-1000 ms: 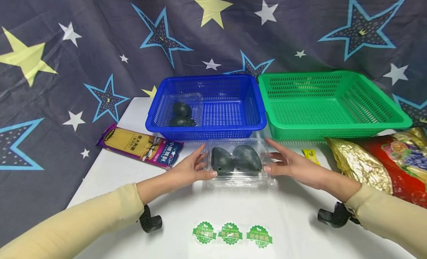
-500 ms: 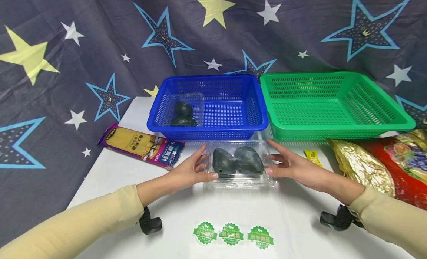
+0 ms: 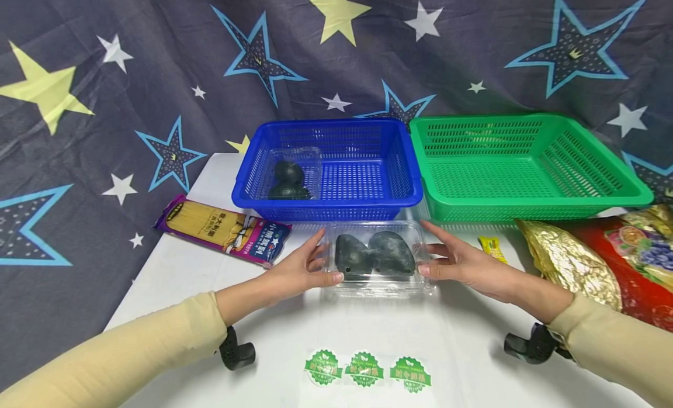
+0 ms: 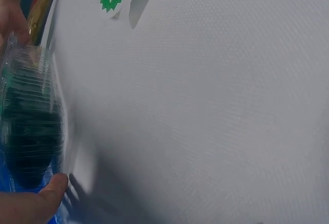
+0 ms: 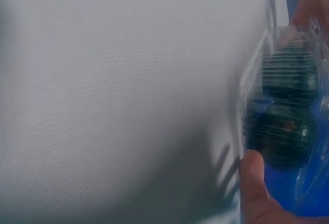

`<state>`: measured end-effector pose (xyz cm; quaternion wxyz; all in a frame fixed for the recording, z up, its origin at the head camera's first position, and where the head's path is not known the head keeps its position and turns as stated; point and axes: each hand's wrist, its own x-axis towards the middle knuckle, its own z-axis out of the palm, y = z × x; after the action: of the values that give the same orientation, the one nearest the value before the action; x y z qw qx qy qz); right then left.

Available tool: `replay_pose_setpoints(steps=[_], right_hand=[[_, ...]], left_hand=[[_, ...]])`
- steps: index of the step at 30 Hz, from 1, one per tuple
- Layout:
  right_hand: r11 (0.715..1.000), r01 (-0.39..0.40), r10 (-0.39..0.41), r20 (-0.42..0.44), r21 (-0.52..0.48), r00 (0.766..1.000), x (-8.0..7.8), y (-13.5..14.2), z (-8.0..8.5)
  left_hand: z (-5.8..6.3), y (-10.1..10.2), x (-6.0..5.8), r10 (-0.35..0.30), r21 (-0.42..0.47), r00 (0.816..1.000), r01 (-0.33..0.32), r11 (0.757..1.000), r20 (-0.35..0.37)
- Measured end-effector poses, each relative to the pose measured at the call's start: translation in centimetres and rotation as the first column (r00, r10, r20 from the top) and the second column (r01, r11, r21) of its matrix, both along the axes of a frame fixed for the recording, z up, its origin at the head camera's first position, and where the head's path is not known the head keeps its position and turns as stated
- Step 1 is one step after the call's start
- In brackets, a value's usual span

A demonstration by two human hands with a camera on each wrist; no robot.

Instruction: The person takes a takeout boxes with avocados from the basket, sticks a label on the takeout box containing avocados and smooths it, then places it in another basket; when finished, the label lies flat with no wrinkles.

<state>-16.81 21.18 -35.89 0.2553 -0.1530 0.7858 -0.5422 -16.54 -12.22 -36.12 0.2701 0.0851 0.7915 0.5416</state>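
Between the two hands, in the head view, is a clear plastic clamshell box point(image 3: 381, 286) with two dark green avocados, one on the left point(image 3: 352, 256) and a larger-looking one on the right point(image 3: 391, 255). My left hand point(image 3: 298, 266) holds the box's left end, thumb at the front corner and fingers along the side. At the opposite end my right hand point(image 3: 468, 264) grips it the same way. Both wrist views show a thumb against the box's ribbed side point(image 4: 31, 106). The fingertips behind the box are partly hidden.
Behind the box stand a blue basket point(image 3: 326, 208), holding another clear box with dark avocados point(image 3: 289, 173), and a green basket point(image 3: 531, 208). A pasta packet point(image 3: 221, 230) lies left. At right are a yellow sachet point(image 3: 492, 249) and a red-gold bag point(image 3: 578, 262). Green stickers point(image 3: 364, 369) lie in front.
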Motion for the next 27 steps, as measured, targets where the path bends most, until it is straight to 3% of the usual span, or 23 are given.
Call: replay_pose_setpoints(steps=[2,4,6,7,8,10,12,15,18,19,23,25,27], right_hand=[[1.0,0.013,-0.013,-0.017,0.005,1.0,0.3,0.2,0.1],[0.999,0.04,-0.038,-0.093,0.023,0.995,0.7,0.5,0.5],[0.996,0.082,-0.07,-0.235,0.043,0.97,1.4,0.8,1.1],[0.993,0.106,-0.084,-0.319,0.05,0.944,1.9,0.8,1.5],[0.991,0.122,-0.089,-0.399,0.058,0.913,2.4,0.7,2.0],[0.991,0.119,-0.068,-0.535,0.061,0.842,3.5,0.2,2.7],[0.996,0.056,-0.001,-0.607,0.073,0.794,4.5,-0.9,3.3],[0.985,-0.1,0.169,-0.643,0.143,0.747,5.8,-3.3,3.3],[0.934,-0.233,0.353,-0.609,0.269,0.71,6.7,-5.6,2.5],[0.91,-0.258,0.408,-0.588,0.324,0.699,6.9,-6.3,2.1],[0.789,-0.315,0.569,-0.435,0.527,0.698,7.3,-8.1,0.7],[0.728,-0.326,0.626,-0.391,0.603,0.674,7.5,-8.4,0.1],[0.687,-0.326,0.669,-0.39,0.65,0.632,7.6,-8.6,-0.4]], left_hand=[[0.0,-0.2,0.1,-0.006,-0.02,1.0,0.006,1.0,-0.001],[0.1,-0.6,0.4,-0.025,-0.064,1.0,0.024,0.998,-0.013],[0.2,-1.3,0.9,-0.078,-0.154,0.995,0.068,0.986,-0.059],[0.3,-1.7,1.2,-0.118,-0.223,0.989,0.096,0.97,-0.089],[0.4,-2.1,1.7,-0.17,-0.289,0.978,0.13,0.948,-0.117],[0.4,-3.0,2.6,-0.299,-0.425,0.941,0.207,0.881,-0.16],[0.4,-3.6,3.6,-0.434,-0.54,0.883,0.28,0.794,-0.18],[0.0,-3.9,4.9,-0.579,-0.654,0.791,0.334,0.679,-0.197],[-0.6,-3.5,5.9,-0.636,-0.723,0.741,0.317,0.613,-0.214],[-0.8,-3.2,6.1,-0.64,-0.74,0.738,0.307,0.599,-0.212],[-1.4,-2.7,6.6,-0.652,-0.779,0.731,0.283,0.559,-0.202],[-1.6,-2.6,6.7,-0.665,-0.791,0.72,0.282,0.542,-0.199],[-1.7,-2.7,6.8,-0.676,-0.799,0.71,0.283,0.531,-0.198]])
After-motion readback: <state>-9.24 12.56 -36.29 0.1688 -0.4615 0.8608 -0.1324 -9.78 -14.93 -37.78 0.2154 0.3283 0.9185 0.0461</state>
